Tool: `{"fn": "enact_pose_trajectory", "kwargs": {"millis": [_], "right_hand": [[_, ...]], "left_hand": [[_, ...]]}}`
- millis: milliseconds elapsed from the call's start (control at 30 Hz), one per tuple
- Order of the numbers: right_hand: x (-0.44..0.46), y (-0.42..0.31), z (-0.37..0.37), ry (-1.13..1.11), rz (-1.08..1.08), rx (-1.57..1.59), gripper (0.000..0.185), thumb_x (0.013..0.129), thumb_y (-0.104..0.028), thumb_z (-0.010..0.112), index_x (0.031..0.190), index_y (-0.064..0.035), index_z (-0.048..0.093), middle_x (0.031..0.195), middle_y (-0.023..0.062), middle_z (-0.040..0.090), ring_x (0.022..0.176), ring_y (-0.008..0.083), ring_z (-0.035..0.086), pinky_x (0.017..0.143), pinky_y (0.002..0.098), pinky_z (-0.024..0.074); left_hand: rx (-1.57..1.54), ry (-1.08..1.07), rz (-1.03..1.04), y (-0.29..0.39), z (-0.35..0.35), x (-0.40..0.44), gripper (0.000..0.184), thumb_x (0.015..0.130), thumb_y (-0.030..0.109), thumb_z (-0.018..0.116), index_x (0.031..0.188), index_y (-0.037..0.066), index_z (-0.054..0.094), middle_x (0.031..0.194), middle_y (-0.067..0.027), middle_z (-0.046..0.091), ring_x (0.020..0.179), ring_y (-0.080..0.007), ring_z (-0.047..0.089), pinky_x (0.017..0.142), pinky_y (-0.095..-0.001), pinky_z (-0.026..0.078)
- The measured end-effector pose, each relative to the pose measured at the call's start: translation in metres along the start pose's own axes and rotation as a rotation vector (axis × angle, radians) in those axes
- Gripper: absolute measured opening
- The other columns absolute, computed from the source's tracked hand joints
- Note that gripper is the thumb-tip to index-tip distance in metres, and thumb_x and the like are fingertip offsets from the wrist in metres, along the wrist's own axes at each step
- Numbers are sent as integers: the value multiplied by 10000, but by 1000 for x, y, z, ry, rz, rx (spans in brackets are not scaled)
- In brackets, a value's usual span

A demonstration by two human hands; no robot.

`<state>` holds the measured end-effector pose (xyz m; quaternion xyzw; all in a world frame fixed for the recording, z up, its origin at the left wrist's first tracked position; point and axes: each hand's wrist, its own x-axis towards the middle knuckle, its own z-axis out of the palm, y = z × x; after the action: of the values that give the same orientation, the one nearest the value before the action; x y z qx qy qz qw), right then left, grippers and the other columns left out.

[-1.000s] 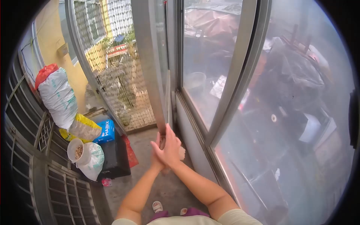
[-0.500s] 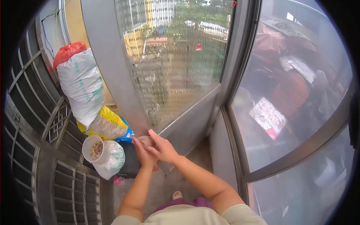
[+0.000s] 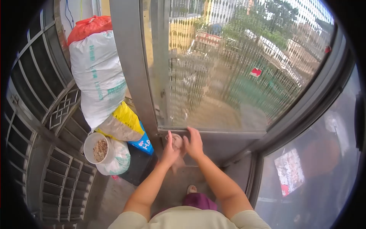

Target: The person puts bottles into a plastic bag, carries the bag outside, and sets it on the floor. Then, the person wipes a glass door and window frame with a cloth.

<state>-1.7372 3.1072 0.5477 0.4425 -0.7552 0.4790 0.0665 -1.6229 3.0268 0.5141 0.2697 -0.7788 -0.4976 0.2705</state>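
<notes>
My left hand [image 3: 170, 152] and my right hand [image 3: 195, 144] are close together in front of a grey door. Between them is a pale, pinkish round lump [image 3: 177, 141] whose kind I cannot make out. The left hand cups its left side, fingers pointing up. The right hand's fingers are stretched upward, and its thumb side meets the lump's right edge. A blurred skin-coloured patch shows just below the hands, perhaps a reflection in the metal. The palms are mostly hidden.
Left stand a tall white sack [image 3: 97, 72] with a red top, a yellow-and-blue bag [image 3: 129, 118], and a clear tub of brownish bits [image 3: 100, 150] over a white bag [image 3: 119, 162]. A metal-framed glass door [image 3: 228, 76] rises ahead; barred gates [image 3: 65, 187] line the left.
My view has turned toward the left and closer to the door, so the sacks look larger. The hands remain around the lump, with the right hand's fingers now more upright.
</notes>
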Motion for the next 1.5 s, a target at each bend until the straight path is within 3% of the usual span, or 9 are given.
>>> {"fn": "enact_pose_trajectory", "kwargs": {"millis": [167,300,433,567,800,833,967,1333,1500], "right_hand": [[51,22,8,-62,1,31,357,780,-73,616,1120,-21,517,1079,174,525,1035,350,509,883,402,425],[79,32,29,-55,-62,14,294,783,-67,612,1068,-33,549,1011,150,548,942,330,523,801,403,425],[90,26,40,-37,-250,-46,265,772,-35,615,1033,-53,577,921,117,582,823,289,535,724,374,411],[88,36,42,-64,-284,-48,347,743,-9,642,1081,-62,580,939,104,605,817,274,549,726,358,404],[117,66,59,-53,-284,-236,341,769,-20,616,1103,-83,586,926,95,602,778,278,529,721,369,411],[125,70,61,-42,-279,-241,366,758,0,605,1113,-83,579,933,102,592,784,288,514,729,377,409],[176,97,70,-15,-232,-256,391,749,14,583,1129,-74,565,950,115,576,826,303,505,754,397,405],[175,113,75,-26,-276,-133,343,774,-4,601,1109,-67,561,982,122,558,910,310,520,824,405,410],[148,91,104,-308,19,60,451,783,-118,670,1204,-76,513,1071,158,514,1019,341,483,857,424,424]], "left_hand": [[-72,40,24,-10,32,58,984,750,58,658,1478,114,-2,1490,-269,118,1403,-377,67,1114,-382,167],[-61,97,105,-36,50,81,940,787,105,662,1474,90,20,1480,-317,-45,1394,-408,7,1098,-401,205],[-90,169,220,-39,54,78,928,762,83,672,1473,76,76,1484,-312,14,1397,-401,63,1094,-407,226],[-92,391,49,-30,34,70,900,729,9,616,1451,-12,80,1459,-293,184,1368,-377,211,1087,-395,247],[-477,278,-115,-54,41,140,922,719,-44,558,1440,-40,-17,1481,-262,170,1404,-303,126,1121,-321,149],[-539,245,-144,-53,42,152,906,737,-57,538,1447,-15,-23,1496,-261,113,1412,-295,75,1127,-315,112],[-595,44,-233,-71,35,228,934,728,-110,521,1473,70,-12,1510,-171,155,1351,-211,240,1051,-272,277],[-432,107,-90,-63,46,233,891,742,-141,495,1483,137,87,1535,-168,-71,1418,-233,48,1101,-296,180],[-728,100,-88,-87,36,227,822,732,-174,483,1453,144,253,1527,-147,90,1391,-244,177,1082,-311,266]]}}
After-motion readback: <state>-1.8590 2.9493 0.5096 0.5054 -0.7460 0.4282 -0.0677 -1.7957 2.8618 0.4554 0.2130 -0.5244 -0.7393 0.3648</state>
